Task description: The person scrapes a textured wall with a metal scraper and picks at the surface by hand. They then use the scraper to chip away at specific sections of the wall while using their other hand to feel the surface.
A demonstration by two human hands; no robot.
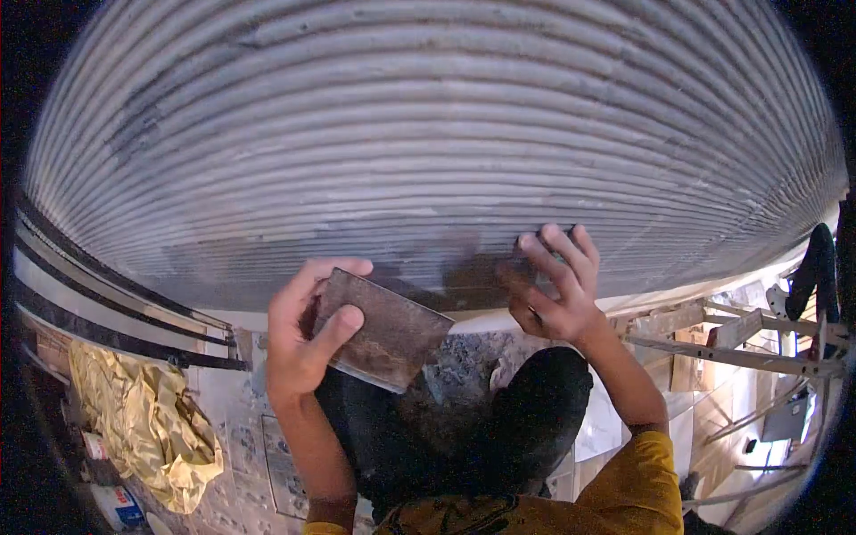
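two hands, well apart. left hand (308, 334), at 8 o'clock, is clamped on one brown plate (385, 332): thumb flat on the near face, index finger over the top edge. plate is thin, flat, four-sided, straight-edged, with a scuffed matte face and a paler lower edge. it sits just below center, at 7 o'clock, tilted, its right corner pointing to 3 o'clock.

right hand (562, 290), at 4 o'clock, holds nothing visible; fingers spread and half curled, tips up at one ribbed panel (428, 169). can't tell if they touch it. panel fills 9 through 12 to 3 o'clock: grey, many parallel ridges (too many to count), darker smudges low down near the hands.

below: two knees (544, 397) in dark cloth, 6 o'clock, and two mustard sleeves (637, 477). floor (236, 388) is tiled and spattered. one crumpled gold sheet (147, 419), creased and shiny, at 8 o'clock. several dark, straight rails (116, 330) at 9 o'clock. one pale ladder-like frame (731, 349) at 4 o'clock.
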